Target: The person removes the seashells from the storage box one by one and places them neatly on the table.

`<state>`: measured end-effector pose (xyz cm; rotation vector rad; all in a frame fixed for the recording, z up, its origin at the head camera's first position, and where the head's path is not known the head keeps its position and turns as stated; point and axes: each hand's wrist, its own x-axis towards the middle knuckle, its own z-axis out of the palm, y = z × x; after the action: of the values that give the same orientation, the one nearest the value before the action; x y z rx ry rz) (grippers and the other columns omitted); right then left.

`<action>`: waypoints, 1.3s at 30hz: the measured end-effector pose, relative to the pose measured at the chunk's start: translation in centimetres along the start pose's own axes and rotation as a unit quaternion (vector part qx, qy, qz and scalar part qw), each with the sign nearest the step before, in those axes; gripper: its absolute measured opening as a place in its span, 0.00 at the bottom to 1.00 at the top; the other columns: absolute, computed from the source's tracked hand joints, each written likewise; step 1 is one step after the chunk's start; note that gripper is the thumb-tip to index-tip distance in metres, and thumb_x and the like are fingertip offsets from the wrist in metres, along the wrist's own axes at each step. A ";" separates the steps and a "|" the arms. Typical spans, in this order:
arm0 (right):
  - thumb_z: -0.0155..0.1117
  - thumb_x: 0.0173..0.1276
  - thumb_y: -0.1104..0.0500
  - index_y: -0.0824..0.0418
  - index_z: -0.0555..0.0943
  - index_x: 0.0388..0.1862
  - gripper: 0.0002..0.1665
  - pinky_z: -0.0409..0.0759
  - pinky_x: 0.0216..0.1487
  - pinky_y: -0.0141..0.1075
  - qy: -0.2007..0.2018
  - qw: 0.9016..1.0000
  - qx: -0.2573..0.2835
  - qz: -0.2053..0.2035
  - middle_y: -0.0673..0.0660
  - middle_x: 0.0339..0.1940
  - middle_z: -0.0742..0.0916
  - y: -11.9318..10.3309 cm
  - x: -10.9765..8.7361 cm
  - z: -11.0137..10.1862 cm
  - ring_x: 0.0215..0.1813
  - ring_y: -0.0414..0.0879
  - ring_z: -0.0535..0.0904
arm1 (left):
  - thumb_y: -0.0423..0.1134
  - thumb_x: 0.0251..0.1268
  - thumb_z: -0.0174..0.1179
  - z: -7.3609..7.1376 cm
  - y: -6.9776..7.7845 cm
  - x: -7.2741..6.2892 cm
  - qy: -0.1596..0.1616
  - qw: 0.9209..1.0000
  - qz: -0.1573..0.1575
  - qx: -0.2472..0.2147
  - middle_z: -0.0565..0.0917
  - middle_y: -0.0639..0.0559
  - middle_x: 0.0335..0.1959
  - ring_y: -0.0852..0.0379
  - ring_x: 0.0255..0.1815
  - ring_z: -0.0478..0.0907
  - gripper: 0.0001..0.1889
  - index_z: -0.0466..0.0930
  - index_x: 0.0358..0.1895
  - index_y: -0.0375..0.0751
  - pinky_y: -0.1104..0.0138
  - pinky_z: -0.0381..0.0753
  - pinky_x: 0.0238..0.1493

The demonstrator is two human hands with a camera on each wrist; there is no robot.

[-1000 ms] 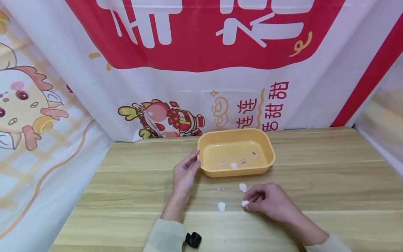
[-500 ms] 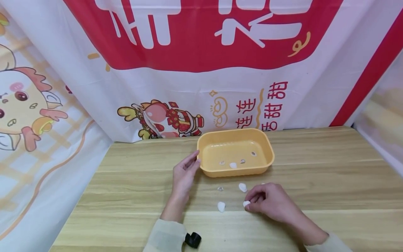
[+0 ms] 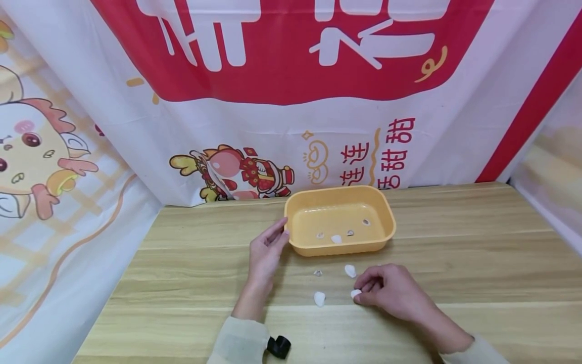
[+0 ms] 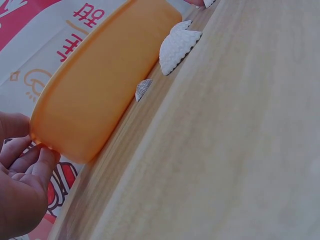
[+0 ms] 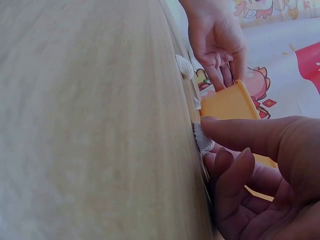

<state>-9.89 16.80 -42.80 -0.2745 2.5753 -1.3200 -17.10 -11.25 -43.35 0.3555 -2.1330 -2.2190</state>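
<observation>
My left hand (image 3: 264, 255) grips the left end of a yellow plastic basin (image 3: 338, 248), thumb and fingers at its rim. Several small seashells lie inside, among them a white seashell (image 3: 336, 238). In front of the basin, my right hand (image 3: 394, 290) pinches a white ribbed seashell (image 5: 202, 137) between thumb and fingers, close to the tabletop. Near it on the table are a white seashell (image 3: 350, 271), another white seashell (image 3: 320, 299) and a small greyish seashell (image 3: 318, 273). A white bit (image 3: 380, 265) shows behind the right hand, mostly hidden.
The wood-grain table (image 3: 191, 283) runs back to a printed red and white cloth (image 3: 282, 116), with the basin close to it. A black strap piece (image 3: 279, 347) sits by the left sleeve (image 3: 241, 341).
The seashell in the right hand has shifted very slightly to the right against the table. My left hand keeps its grip on the basin, which has stayed in place.
</observation>
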 end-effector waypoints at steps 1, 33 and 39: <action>0.87 0.57 0.55 0.53 0.90 0.35 0.11 0.80 0.32 0.27 0.000 1.000 0.000 0.000 0.46 0.27 0.88 0.0 0.0 0.0 0.31 0.38 0.81 | 0.33 0.76 0.66 0.0 0.0 0.0 0.000 1.000 0.001 0.000 0.81 0.52 0.75 0.50 0.77 0.77 0.20 0.86 0.66 0.52 0.62 0.80 0.76; 0.86 0.58 0.57 0.55 0.91 0.40 0.13 0.83 0.29 0.31 0.019 0.999 0.024 0.040 0.50 0.31 0.89 -0.7 -0.1 -1.8 0.34 0.44 0.82 | 0.35 0.77 0.66 0.1 0.0 -0.1 0.001 1.000 0.005 0.007 0.81 0.52 0.75 0.51 0.77 0.76 0.19 0.86 0.67 0.53 0.60 0.79 0.78; 0.84 0.62 0.54 0.58 0.91 0.45 0.15 0.85 0.32 0.31 0.029 0.999 0.025 0.030 0.51 0.34 0.90 -0.8 -0.1 -3.4 0.37 0.44 0.83 | 0.36 0.78 0.65 0.0 -0.2 -0.1 0.002 1.000 0.003 0.011 0.80 0.52 0.76 0.50 0.78 0.76 0.19 0.86 0.67 0.53 0.59 0.78 0.79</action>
<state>-10.74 18.99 -40.17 -0.1516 2.5707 -1.3891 -17.03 -11.19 -43.52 0.3539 -2.1550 -2.1903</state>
